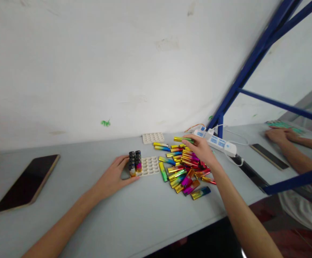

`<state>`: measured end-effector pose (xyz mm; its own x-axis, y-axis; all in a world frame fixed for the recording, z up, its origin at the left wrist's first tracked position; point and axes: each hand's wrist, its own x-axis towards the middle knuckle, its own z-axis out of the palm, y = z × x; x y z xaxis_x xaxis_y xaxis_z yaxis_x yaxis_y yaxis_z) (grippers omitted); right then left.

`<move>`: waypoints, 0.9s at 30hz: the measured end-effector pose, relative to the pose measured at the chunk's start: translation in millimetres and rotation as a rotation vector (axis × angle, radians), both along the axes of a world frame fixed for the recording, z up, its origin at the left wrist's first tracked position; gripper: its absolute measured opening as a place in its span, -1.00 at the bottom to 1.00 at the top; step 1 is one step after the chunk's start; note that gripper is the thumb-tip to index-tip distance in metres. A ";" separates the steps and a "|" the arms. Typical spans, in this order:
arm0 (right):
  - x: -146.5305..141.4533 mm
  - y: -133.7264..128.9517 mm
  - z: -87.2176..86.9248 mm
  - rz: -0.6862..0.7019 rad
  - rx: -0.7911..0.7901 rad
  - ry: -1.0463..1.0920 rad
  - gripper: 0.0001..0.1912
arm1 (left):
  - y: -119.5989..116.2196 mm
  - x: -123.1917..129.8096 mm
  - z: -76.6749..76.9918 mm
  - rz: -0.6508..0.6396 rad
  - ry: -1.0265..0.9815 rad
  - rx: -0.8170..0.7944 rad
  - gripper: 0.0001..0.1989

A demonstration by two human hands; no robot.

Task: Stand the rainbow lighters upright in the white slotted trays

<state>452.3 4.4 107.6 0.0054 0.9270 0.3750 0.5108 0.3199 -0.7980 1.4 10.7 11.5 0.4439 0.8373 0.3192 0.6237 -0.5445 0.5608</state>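
Note:
My left hand is curved around the left end of a white tray with round holes, thumb along its front and fingers at the back. Several lighters with black tops stand upright in the tray's left columns. Over the far side of a loose pile of shiny lighters, my right hand pinches a yellow-green lighter, held almost level. The pile lies right of the tray, in gold, blue, magenta, red and green. Part of the held lighter is hidden by my fingers.
A second white tray lies near the wall. Behind my right hand is a power strip with cables, beside a blue metal frame. A tablet-like device rests at left. Beyond the frame are another person's arms and a dark phone-like slab.

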 end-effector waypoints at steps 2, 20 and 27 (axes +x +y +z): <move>-33.5 3.6 0.4 0.033 -0.020 0.174 -0.39 | -1.7 1.2 1.7 -0.006 -0.010 -0.009 -0.19; -147.0 -21.7 -20.7 0.464 -0.355 0.541 -0.16 | -9.8 3.1 4.9 -0.044 -0.003 -0.017 -0.22; -162.7 -31.9 -25.3 0.341 -0.377 0.329 -0.11 | -10.0 2.5 7.2 -0.056 0.007 0.001 -0.23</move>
